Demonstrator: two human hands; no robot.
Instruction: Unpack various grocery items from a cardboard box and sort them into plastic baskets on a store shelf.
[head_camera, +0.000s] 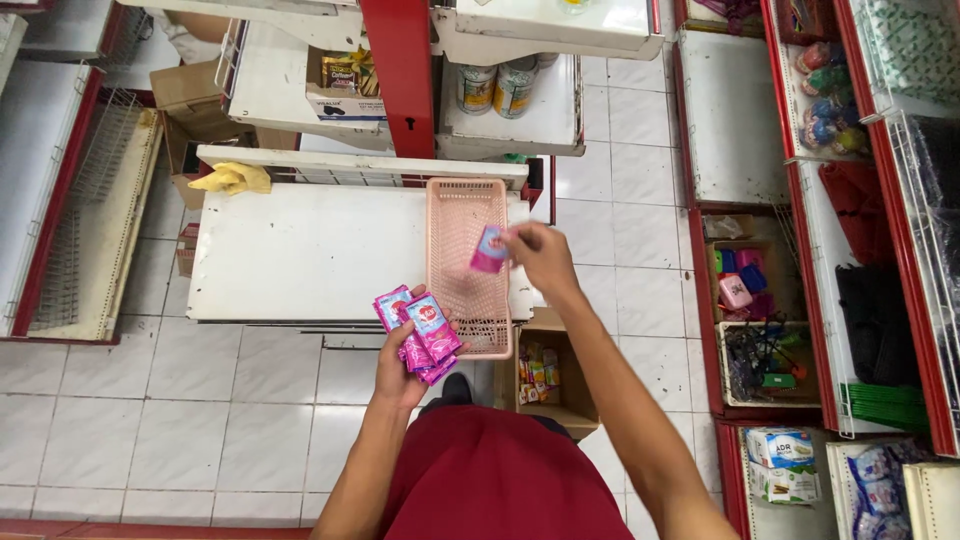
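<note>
The right hand (540, 255) pinches a single pink sachet (489, 250) at its fingertips, holding it over the pink plastic basket (466, 300), which stands at the right end of the white shelf (310, 250). The left hand (400, 365) grips a fanned bunch of pink sachets (422, 330) just beyond the shelf's near edge, beside the basket's near-left corner.

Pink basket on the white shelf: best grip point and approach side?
Probably the near short rim of the pink basket, taken from the aisle side. That end overhangs the white shelf edge, so fingers can wrap under it. The right hand, holding a sachet, hovers over the middle; the left hand is full of sachets.
</note>
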